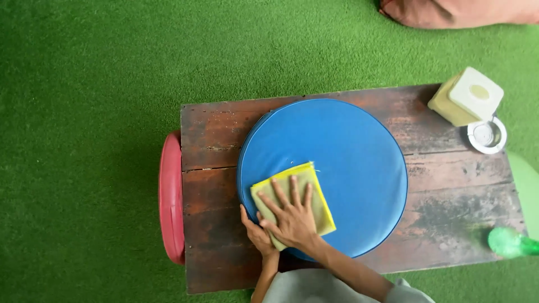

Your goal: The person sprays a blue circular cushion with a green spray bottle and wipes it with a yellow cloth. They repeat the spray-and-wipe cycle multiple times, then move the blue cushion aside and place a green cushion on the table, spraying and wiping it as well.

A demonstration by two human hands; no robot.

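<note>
A round blue cushion (348, 163) lies on a dark wooden table (449, 207). A folded yellow cloth (321, 209) rests on the cushion's near left part. My right hand (292, 216) presses flat on the cloth with its fingers spread. My left hand (255, 234) sits just below and left of it, curled around the cushion's near left edge and partly hidden under my right wrist.
A red round cushion (170, 196) leans at the table's left end. A pale yellow and white box (466, 96) and a round metal dish (487, 135) stand at the far right corner. A blurred green bottle (511, 242) lies at the right. Green turf surrounds the table.
</note>
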